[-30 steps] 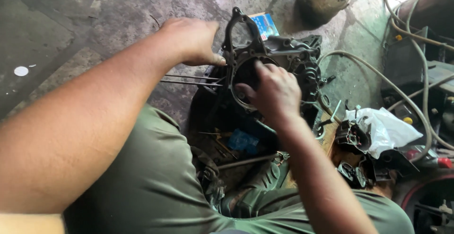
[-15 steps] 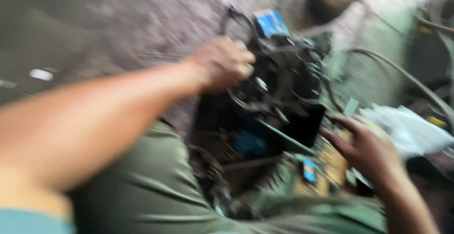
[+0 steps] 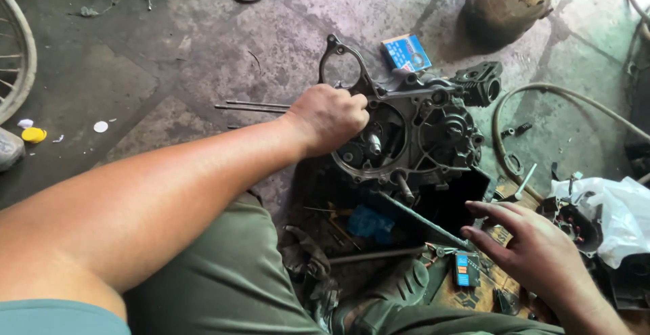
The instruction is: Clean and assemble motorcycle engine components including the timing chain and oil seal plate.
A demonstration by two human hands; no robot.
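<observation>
Left hand (image 3: 330,117) grips left rim of engine crankcase (image 3: 413,135), fingers curled tight on casting edge. Crankcase lies flat on concrete floor (image 3: 203,51), opening up. Right hand (image 3: 535,247) hovers low right of crankcase, fingers spread, holding nothing, tips just beside small blue packet (image 3: 465,269). Blue box (image 3: 405,52) lies beyond crankcase. White plastic bag (image 3: 619,206) right of right hand.
</observation>
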